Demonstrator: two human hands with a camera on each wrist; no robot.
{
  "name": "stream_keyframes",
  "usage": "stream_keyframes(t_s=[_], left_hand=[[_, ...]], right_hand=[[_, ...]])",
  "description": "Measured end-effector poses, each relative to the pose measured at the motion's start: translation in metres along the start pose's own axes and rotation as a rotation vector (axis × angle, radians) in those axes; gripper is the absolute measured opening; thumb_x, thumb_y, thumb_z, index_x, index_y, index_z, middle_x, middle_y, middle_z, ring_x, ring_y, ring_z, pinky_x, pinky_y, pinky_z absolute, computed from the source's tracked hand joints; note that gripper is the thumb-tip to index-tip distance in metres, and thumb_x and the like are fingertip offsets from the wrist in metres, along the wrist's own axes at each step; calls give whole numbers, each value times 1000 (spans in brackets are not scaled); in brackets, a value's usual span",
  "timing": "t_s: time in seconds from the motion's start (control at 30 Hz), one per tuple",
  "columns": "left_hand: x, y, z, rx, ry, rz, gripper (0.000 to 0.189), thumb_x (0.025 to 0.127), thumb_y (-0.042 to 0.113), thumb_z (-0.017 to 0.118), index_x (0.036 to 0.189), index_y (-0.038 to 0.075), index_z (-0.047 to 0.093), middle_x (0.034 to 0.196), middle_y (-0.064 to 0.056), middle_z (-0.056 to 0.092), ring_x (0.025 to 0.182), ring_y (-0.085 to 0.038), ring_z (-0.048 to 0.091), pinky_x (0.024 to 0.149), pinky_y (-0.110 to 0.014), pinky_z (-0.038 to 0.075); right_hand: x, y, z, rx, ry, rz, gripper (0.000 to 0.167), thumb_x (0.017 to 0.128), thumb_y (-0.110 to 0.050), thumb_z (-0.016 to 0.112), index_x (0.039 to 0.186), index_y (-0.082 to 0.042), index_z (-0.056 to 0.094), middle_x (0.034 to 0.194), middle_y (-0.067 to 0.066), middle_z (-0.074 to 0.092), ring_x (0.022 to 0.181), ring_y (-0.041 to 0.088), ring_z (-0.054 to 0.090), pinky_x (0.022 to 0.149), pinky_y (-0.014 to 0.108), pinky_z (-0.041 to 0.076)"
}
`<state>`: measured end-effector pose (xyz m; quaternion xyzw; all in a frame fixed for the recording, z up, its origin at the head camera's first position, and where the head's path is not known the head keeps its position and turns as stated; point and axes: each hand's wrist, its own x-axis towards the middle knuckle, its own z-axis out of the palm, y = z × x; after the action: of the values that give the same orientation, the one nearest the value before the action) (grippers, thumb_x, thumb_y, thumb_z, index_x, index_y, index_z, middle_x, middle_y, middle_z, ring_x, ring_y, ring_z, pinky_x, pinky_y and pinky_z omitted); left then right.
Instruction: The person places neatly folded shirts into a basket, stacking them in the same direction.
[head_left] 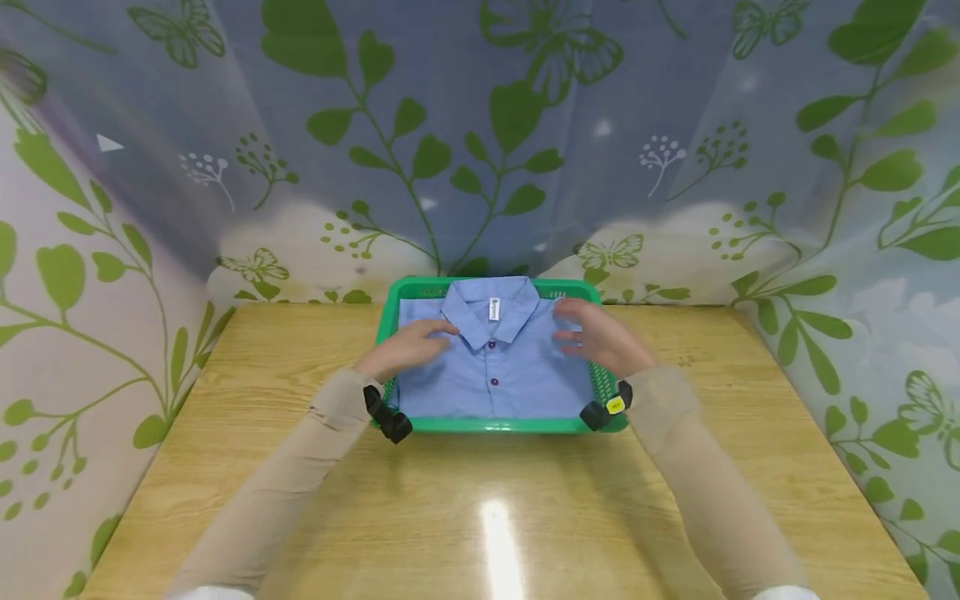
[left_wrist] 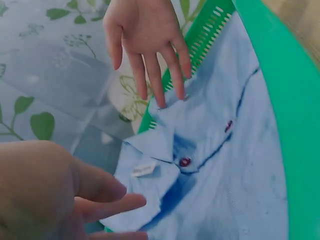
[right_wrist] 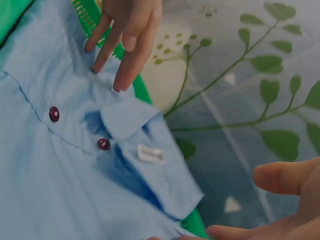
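Observation:
A folded light blue shirt (head_left: 517, 375) lies face up in a green plastic basket (head_left: 495, 426), its collar toward the back rim. Dark red buttons and a white neck label (head_left: 494, 309) show on it. My left hand (head_left: 408, 348) is over the shirt's left part, fingers extended toward the collar. Over the right part is my right hand (head_left: 603, 337), its fingers spread and loosely bent. Neither hand grips the cloth. In the left wrist view the left hand (left_wrist: 75, 195) shows thumb and fingers apart, with nothing between them.
The basket stands near the back edge of a wooden table (head_left: 450, 517). Behind it hangs a curtain (head_left: 465, 167) with green leaves and butterflies, and similar patterned cloth flanks both sides. Each wrist wears a black strap with a small camera.

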<state>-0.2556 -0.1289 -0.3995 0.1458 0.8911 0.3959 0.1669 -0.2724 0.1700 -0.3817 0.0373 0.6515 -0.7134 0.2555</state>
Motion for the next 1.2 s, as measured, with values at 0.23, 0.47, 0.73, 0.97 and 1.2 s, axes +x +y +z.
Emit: stream_keyframes(t_s=[0.23, 0.47, 0.73, 0.97, 1.2], left_hand=[[17, -9, 3, 48, -179, -63, 46, 104, 16, 37, 149, 8, 45, 161, -16, 23, 150, -33, 13, 120, -48, 14], [15, -15, 4, -25, -168, -74, 45, 105, 17, 37, 148, 5, 45, 162, -16, 21, 150, -32, 13, 120, -46, 14], [-24, -5, 2, -103, -167, -52, 41, 108, 20, 37, 143, 7, 51, 154, -13, 38, 145, -33, 28, 114, -51, 28], [-54, -3, 6, -182, -159, -38, 42, 108, 23, 37, 143, 3, 49, 151, -14, 42, 142, -33, 32, 113, -52, 30], [-61, -6, 12, -335, -187, -93, 49, 108, 28, 36, 150, 1, 37, 157, -15, 31, 147, -35, 20, 118, -51, 20]], right_hand=[[19, 9, -10, 84, -13, 137, 65, 108, -30, 34, 160, -15, -2, 164, 12, -17, 148, 45, 2, 114, 66, 12], [21, 13, -11, 70, -22, 141, 66, 107, -31, 35, 160, -17, -2, 163, 12, -18, 147, 46, -2, 112, 69, 10], [-4, 11, -7, 41, -56, 141, 68, 108, -33, 36, 160, -17, -4, 163, 20, -11, 147, 46, 1, 108, 74, 13], [-30, 23, -3, 10, -104, 167, 74, 107, -33, 37, 158, -15, -14, 162, 25, -8, 147, 48, 4, 105, 75, 21], [-34, 37, -6, 7, -71, 159, 77, 106, -34, 40, 158, -11, -13, 162, 27, -8, 145, 51, 7, 104, 73, 27]])
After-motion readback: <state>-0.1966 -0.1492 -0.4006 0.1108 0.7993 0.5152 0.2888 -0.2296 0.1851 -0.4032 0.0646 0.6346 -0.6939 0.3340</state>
